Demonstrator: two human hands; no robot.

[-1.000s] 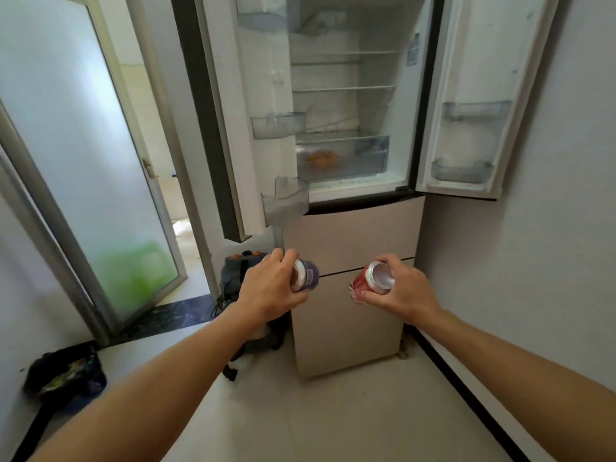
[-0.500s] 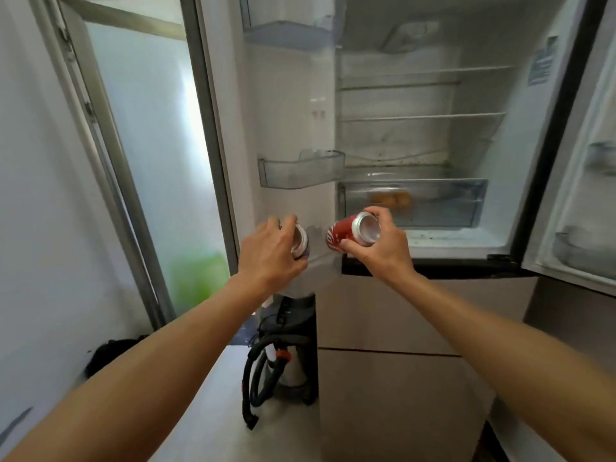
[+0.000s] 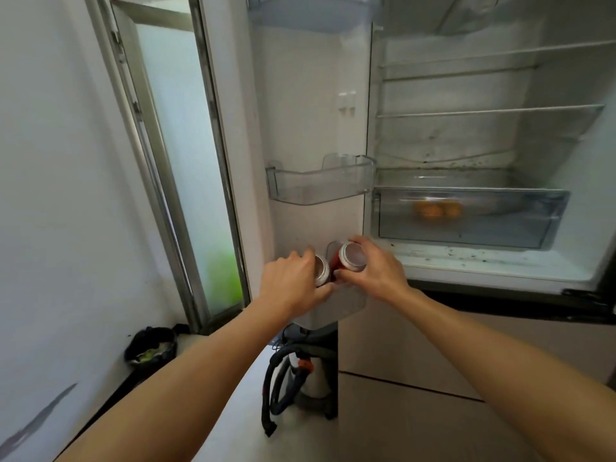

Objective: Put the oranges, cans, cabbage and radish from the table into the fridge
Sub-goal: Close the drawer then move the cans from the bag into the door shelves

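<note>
Cans: two, one silver-topped can (image 3: 322, 270) and one red can (image 3: 350, 256)
Oranges (image 3: 437, 210): two or three, blurred
Hands: two, left hand (image 3: 290, 283) and right hand (image 3: 380, 273)
Door bins: three

Both hands (image 3: 293, 281) w/ cans (image 3: 350, 256) now lower, over bottom door bin (image 3: 336, 303), fridge closer.

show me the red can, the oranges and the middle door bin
red can (image 3: 352, 256), head view, on its silver top end
oranges (image 3: 436, 210), head view, on the fruit seen through the drawer front
middle door bin (image 3: 320, 186), head view, on its clear front wall
</note>
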